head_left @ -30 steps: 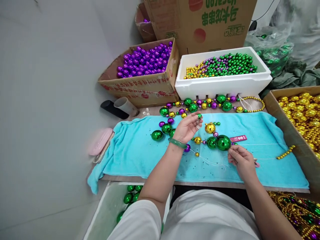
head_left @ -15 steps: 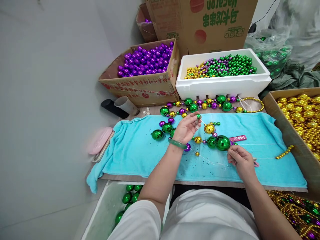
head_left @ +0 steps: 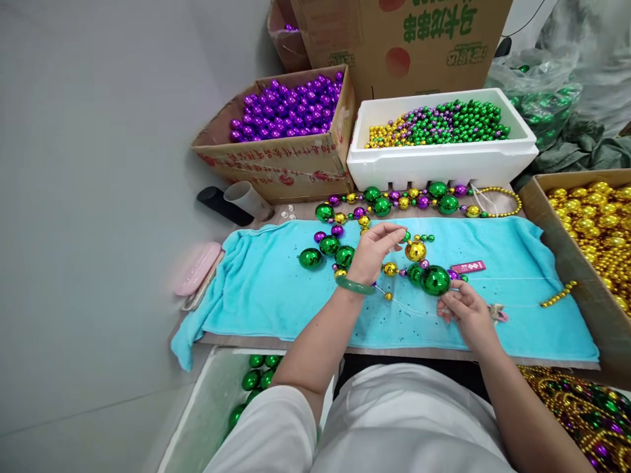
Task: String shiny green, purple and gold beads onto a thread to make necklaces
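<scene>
My left hand (head_left: pixel 375 253), with a green bangle (head_left: pixel 355 285) at its wrist, is closed in a pinch at a small green bead (head_left: pixel 407 236). Just below that bead is a gold ball (head_left: pixel 415 250), part of a bead strand with purple, gold and green balls. My right hand (head_left: pixel 466 312) is closed, its thumb and fingers at the lower right edge of a large green ball (head_left: pixel 436 280). White string trails from a small gold bead (head_left: pixel 389 296) between my hands. All this is over a blue towel (head_left: pixel 276 295).
A box of purple balls (head_left: pixel 276 167) and a white foam box (head_left: pixel 438 164) of small beads stand behind. To the right is a carton (head_left: pixel 542 210) of gold balls. A finished-looking bead strand (head_left: pixel 382 206) lies along the back. A pink case (head_left: pixel 198 269) rests at left.
My left hand has moved right, bringing the small green bead against the gold ball. My right hand and the large green ball have shifted slightly left. The whole view has tilted a little.
</scene>
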A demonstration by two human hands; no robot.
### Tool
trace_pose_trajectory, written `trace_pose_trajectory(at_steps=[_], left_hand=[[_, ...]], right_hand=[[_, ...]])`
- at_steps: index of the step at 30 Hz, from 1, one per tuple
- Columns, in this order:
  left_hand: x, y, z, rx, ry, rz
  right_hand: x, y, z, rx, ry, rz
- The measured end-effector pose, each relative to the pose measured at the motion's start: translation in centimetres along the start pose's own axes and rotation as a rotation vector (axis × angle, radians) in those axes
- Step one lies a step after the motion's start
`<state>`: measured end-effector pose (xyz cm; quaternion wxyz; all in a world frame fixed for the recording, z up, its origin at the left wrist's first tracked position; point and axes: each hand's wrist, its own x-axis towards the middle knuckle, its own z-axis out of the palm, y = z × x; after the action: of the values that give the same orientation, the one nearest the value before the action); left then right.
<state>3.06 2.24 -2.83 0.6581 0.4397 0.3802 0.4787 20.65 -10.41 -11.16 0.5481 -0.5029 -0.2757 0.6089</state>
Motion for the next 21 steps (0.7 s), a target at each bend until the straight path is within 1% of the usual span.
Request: trace_pose_trajectory(at_steps=[3, 6, 9, 13, 16, 18, 20, 21], left_hand=[[-0.1, 0.9, 0.2, 0.116, -0.037, 0.023], [-0.1, 1.9, 0.5, 0.073, -0.068, 0.004], [0.2, 2.8, 0.8, 0.074, -0.063, 0.047], [0.3, 4.1, 1.1, 0.247, -0.093, 0.149], [0.0, 5.3, 1.5, 0.412, -0.153, 0.196], [-0.3, 5.9, 1.7, 0.504, -0.179, 0.201], [-0.5, 6.2, 1.9, 0.559, -0.189, 0.206], [-0.6, 6.2, 2.1, 0.574, -0.198, 0.209]], right_hand=[[-0.3, 0.1, 0.3, 0.038, -0.021, 0.01], [-0.4, 0.0, 0.6, 0.024, -0.059, 0.01], [-0.3, -0.4, 0.8, -0.036, -0.091, 0.011], [-0.2, -0.5, 0.7, -0.145, -0.107, 0.009], [-0.2, -0.2, 0.3, -0.323, -0.058, -0.004], [-0.2, -0.5, 0.1, -0.505, 0.028, -0.081], [-0.3, -1.4, 0.2, -0.633, 0.123, -0.222], [-0.3, -2.1, 0.4, -0.656, 0.161, -0.308]])
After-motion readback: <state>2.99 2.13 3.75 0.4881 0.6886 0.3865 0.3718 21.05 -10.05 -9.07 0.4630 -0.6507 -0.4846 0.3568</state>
